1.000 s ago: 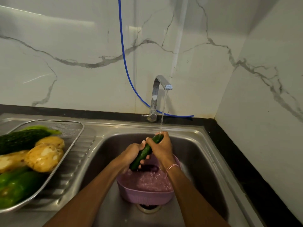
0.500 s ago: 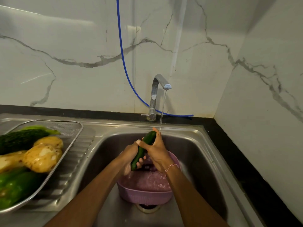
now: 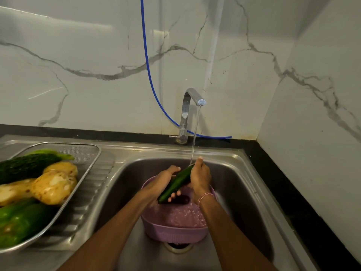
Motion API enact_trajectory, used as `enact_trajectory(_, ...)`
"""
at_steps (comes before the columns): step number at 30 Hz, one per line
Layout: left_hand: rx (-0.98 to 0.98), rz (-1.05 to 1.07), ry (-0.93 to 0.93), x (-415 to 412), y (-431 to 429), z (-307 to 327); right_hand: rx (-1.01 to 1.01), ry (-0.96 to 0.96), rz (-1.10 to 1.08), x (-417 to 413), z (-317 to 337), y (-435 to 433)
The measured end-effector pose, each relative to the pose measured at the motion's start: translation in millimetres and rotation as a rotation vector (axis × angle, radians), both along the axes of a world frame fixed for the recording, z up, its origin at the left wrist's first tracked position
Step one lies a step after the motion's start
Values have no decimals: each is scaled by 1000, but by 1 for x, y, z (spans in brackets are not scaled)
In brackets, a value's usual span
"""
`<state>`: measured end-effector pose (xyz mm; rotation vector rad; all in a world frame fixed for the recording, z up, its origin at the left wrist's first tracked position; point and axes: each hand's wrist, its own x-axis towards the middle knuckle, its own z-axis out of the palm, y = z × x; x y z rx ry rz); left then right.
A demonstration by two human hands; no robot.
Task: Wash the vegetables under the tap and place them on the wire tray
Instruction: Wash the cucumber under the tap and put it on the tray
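Left hand (image 3: 163,181) cupping cucumber (image 3: 175,183) from below, right hand (image 3: 200,177) gripping its upper end (under running tap (image 3: 190,112))

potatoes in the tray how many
3 potatoes, all in the wire tray: one at the back, a bigger one just in front, one left of that by the frame edge. Others may be hidden underneath.
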<state>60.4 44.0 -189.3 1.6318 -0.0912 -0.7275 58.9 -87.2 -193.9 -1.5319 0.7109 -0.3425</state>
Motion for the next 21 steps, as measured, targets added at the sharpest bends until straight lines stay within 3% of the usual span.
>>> enact_trajectory(3,76,-3,-141,6,3,-4,313,-83,49,-2,-1,-4)
enact_trajectory(5,57,58,-215,8,1,-6,435,-200,221,-7,3,-5)
enact_trajectory(8,18,178,-272,8,-2,-3,337,-252,405,-4,-6,5)
enact_trajectory(14,-39,33,-134,-6,-7,5,-75,-114,62,0,0,7)
enact_trajectory(18,-7,-73,-62,-12,-6,12,-126,3,-62,0,2,-13)
enact_trajectory(21,-46,-118,-36,-7,4,8,115,-32,31,-2,-1,-13)
